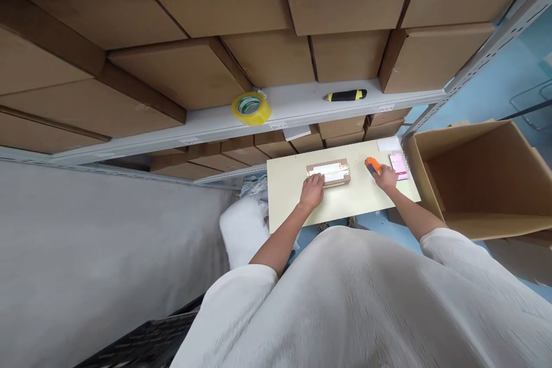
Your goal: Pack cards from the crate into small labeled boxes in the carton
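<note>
A small brown cardboard box (pixel 330 173) with a pale label and tape on top lies on a small cream table (pixel 345 198). My left hand (pixel 312 191) rests against the box's left end, fingers on it. My right hand (pixel 385 176) grips an orange tool (pixel 372 165), which I take for a cutter or tape dispenser, to the right of the box. A pink slip (pixel 399 164) lies just right of that hand, and a white sheet (pixel 389 144) beyond it.
A grey metal shelf (pixel 302 106) behind the table carries a yellow tape roll (pixel 250 107) and a black-and-yellow knife (pixel 345 95), with large cardboard boxes above and below. An open big carton (pixel 483 175) stands at the right. White bags (pixel 244 227) lie left of the table.
</note>
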`<state>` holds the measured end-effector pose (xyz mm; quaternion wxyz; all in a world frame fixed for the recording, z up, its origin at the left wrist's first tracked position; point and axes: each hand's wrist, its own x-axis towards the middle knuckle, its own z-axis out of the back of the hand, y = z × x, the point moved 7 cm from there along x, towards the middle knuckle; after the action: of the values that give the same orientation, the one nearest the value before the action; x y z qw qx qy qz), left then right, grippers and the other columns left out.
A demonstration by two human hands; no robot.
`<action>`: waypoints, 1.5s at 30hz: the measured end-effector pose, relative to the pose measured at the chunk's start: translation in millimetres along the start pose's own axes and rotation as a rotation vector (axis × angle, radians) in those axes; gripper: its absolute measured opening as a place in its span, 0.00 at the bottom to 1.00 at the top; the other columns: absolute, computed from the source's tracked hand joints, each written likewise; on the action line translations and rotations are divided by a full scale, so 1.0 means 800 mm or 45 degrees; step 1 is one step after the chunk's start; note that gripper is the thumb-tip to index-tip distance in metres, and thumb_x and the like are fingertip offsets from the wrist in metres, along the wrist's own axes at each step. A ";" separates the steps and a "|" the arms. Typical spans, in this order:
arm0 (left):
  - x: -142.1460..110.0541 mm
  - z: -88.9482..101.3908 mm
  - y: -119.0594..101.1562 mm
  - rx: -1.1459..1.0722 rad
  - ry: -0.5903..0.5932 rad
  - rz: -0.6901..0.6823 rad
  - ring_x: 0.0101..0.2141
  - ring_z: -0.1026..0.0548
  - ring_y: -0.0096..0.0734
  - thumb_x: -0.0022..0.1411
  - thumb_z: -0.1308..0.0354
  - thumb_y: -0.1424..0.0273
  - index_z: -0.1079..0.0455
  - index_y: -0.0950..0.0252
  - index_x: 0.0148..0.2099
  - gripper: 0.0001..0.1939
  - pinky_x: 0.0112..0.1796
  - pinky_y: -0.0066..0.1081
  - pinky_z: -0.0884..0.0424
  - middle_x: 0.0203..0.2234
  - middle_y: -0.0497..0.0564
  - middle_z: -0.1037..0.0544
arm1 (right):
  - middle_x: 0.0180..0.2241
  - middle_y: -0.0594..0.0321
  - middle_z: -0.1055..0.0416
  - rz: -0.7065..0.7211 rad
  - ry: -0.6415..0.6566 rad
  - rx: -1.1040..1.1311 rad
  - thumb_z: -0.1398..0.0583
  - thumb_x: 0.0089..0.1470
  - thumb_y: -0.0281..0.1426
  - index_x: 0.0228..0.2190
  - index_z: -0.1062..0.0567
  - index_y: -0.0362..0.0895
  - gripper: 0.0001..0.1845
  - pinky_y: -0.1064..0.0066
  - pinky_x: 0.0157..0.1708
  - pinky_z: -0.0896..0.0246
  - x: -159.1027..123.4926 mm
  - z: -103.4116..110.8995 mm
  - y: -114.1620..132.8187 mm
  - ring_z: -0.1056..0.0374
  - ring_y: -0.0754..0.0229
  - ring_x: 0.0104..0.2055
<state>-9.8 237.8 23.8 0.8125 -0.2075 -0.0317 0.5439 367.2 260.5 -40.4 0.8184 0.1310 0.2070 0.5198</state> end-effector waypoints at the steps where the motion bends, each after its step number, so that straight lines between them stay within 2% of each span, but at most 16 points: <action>1: 0.000 0.000 0.000 -0.025 0.004 0.009 0.73 0.37 0.58 0.70 0.48 0.77 0.38 0.63 0.78 0.36 0.71 0.56 0.41 0.73 0.65 0.31 | 0.52 0.45 0.23 0.014 0.015 -0.005 0.34 0.59 0.45 0.47 0.21 0.46 0.20 0.46 0.60 0.38 0.001 0.000 -0.005 0.31 0.37 0.57; 4: -0.001 0.001 0.001 -0.065 0.023 0.028 0.73 0.38 0.60 0.68 0.46 0.76 0.38 0.61 0.79 0.38 0.72 0.58 0.42 0.73 0.65 0.32 | 0.46 0.48 0.22 0.073 0.032 0.011 0.33 0.58 0.50 0.42 0.20 0.48 0.19 0.47 0.58 0.38 0.002 -0.005 -0.007 0.30 0.38 0.55; 7: -0.001 0.000 0.002 -0.050 0.048 0.042 0.73 0.38 0.59 0.68 0.46 0.76 0.38 0.61 0.78 0.38 0.71 0.57 0.41 0.73 0.65 0.33 | 0.43 0.47 0.23 0.073 0.038 0.023 0.34 0.60 0.51 0.41 0.20 0.46 0.21 0.49 0.58 0.39 0.001 -0.012 -0.006 0.30 0.39 0.55; 9: 0.000 0.000 0.003 -0.024 0.064 0.047 0.73 0.38 0.59 0.69 0.47 0.76 0.37 0.62 0.77 0.36 0.71 0.56 0.40 0.73 0.64 0.33 | 0.43 0.46 0.23 0.066 0.068 0.026 0.36 0.62 0.49 0.40 0.21 0.46 0.20 0.48 0.58 0.39 0.000 -0.017 -0.004 0.30 0.38 0.56; 12: 0.002 0.000 0.003 0.006 0.077 0.044 0.72 0.38 0.58 0.69 0.48 0.76 0.36 0.62 0.76 0.35 0.70 0.55 0.40 0.73 0.64 0.33 | 0.43 0.44 0.24 0.041 0.139 0.023 0.38 0.63 0.44 0.41 0.20 0.45 0.16 0.42 0.61 0.42 -0.004 -0.018 -0.003 0.32 0.35 0.58; 17: 0.005 -0.001 0.005 0.016 0.077 0.040 0.72 0.38 0.58 0.70 0.49 0.76 0.36 0.65 0.76 0.34 0.70 0.55 0.40 0.73 0.65 0.33 | 0.42 0.45 0.22 -0.040 0.169 -0.031 0.37 0.61 0.37 0.48 0.18 0.46 0.16 0.34 0.61 0.44 -0.001 0.012 -0.003 0.34 0.29 0.60; 20: 0.006 -0.002 0.006 0.001 0.056 0.033 0.72 0.37 0.57 0.69 0.48 0.76 0.36 0.63 0.76 0.34 0.71 0.55 0.40 0.73 0.65 0.32 | 0.41 0.49 0.20 0.004 0.293 0.135 0.36 0.59 0.37 0.47 0.18 0.46 0.16 0.42 0.56 0.35 0.006 0.039 0.007 0.28 0.34 0.53; 24: 0.008 -0.002 0.007 -0.030 0.027 0.027 0.72 0.37 0.57 0.68 0.46 0.76 0.35 0.62 0.76 0.35 0.71 0.54 0.42 0.72 0.64 0.32 | 0.42 0.55 0.19 0.284 0.550 0.540 0.36 0.59 0.41 0.43 0.19 0.47 0.14 0.54 0.50 0.29 0.008 0.071 0.053 0.25 0.46 0.46; 27: 0.008 0.000 0.007 -0.047 0.010 0.023 0.72 0.37 0.57 0.68 0.47 0.76 0.35 0.62 0.76 0.35 0.71 0.54 0.42 0.72 0.64 0.32 | 0.41 0.58 0.20 0.317 0.696 0.756 0.36 0.60 0.44 0.43 0.22 0.47 0.16 0.58 0.47 0.27 0.004 0.082 0.096 0.26 0.50 0.44; 29: 0.009 0.002 0.007 -0.060 0.003 0.016 0.72 0.37 0.56 0.68 0.47 0.76 0.35 0.60 0.76 0.35 0.71 0.55 0.42 0.72 0.63 0.32 | 0.38 0.60 0.21 0.293 0.728 0.808 0.36 0.60 0.46 0.42 0.24 0.47 0.17 0.60 0.44 0.27 0.000 0.082 0.126 0.26 0.51 0.42; 33: 0.010 0.005 0.006 -0.081 -0.003 -0.001 0.72 0.36 0.56 0.67 0.46 0.76 0.36 0.60 0.76 0.36 0.70 0.55 0.40 0.72 0.63 0.31 | 0.40 0.60 0.22 0.358 0.758 0.780 0.31 0.55 0.50 0.44 0.26 0.47 0.24 0.62 0.41 0.29 -0.014 0.069 0.190 0.27 0.52 0.42; 37: 0.011 0.006 0.006 -0.092 -0.002 -0.020 0.72 0.35 0.56 0.67 0.46 0.77 0.35 0.62 0.76 0.36 0.70 0.55 0.40 0.73 0.64 0.32 | 0.42 0.60 0.23 0.480 0.746 0.644 0.23 0.42 0.44 0.45 0.29 0.47 0.32 0.64 0.42 0.30 -0.028 0.048 0.233 0.28 0.52 0.43; 41: 0.010 0.007 0.011 -0.160 -0.031 -0.017 0.72 0.34 0.56 0.67 0.45 0.78 0.32 0.61 0.75 0.35 0.70 0.56 0.38 0.72 0.64 0.31 | 0.39 0.65 0.27 0.569 0.783 0.468 0.28 0.40 0.37 0.41 0.32 0.49 0.28 0.66 0.38 0.33 -0.031 0.023 0.246 0.32 0.54 0.40; 45: 0.015 0.011 0.022 -0.402 -0.088 0.052 0.71 0.31 0.52 0.67 0.44 0.77 0.26 0.61 0.69 0.30 0.71 0.53 0.36 0.70 0.60 0.26 | 0.39 0.65 0.30 0.668 0.692 0.253 0.32 0.37 0.34 0.39 0.34 0.50 0.26 0.66 0.37 0.36 -0.021 0.016 0.245 0.34 0.54 0.41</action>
<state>-22.5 256.7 23.1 0.7570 -0.3144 -0.1404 0.5554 210.7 328.7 58.3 0.5565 0.1158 0.4250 0.7044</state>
